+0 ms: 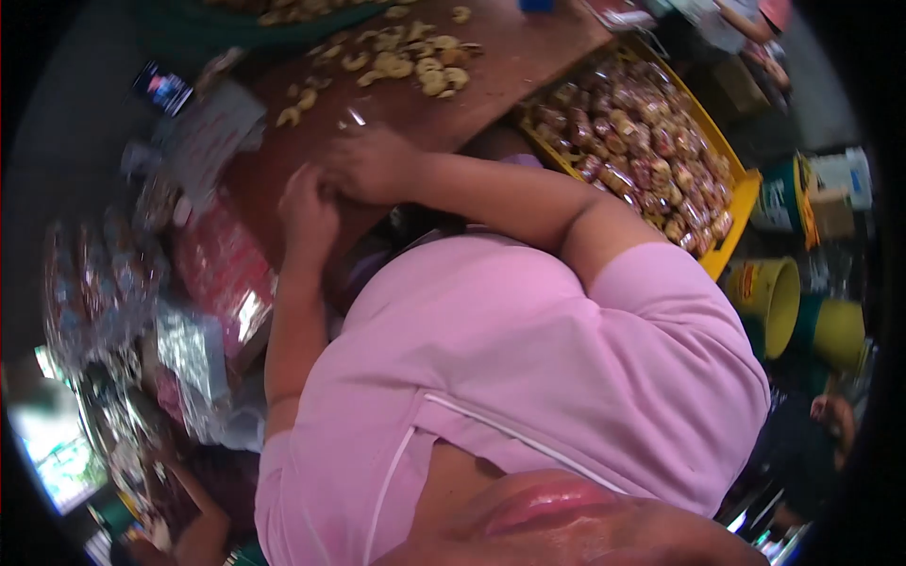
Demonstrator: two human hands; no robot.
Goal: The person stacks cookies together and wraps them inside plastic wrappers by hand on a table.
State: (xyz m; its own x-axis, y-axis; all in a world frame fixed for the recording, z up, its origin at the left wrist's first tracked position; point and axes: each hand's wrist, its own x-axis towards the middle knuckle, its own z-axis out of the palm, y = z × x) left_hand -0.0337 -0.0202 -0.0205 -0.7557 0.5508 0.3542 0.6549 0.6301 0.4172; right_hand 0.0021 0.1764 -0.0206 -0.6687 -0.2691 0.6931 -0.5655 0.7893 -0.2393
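Note:
My right hand is closed at the near edge of the brown table, its fingers curled around a small clear plastic packet that glints beyond them. Right beside it, touching, my left hand is closed too, with fingers pinched toward the same packet. What lies between the fingertips is blurred and partly hidden. Ahead of my hands, pale yellow curved snack pieces lie loose on the table.
To my right stands a yellow crate full of filled clear packets, with yellow buckets behind it. Plastic bags and a lit phone lie on the left. A heaped green container is at the far edge. Other people sit nearby.

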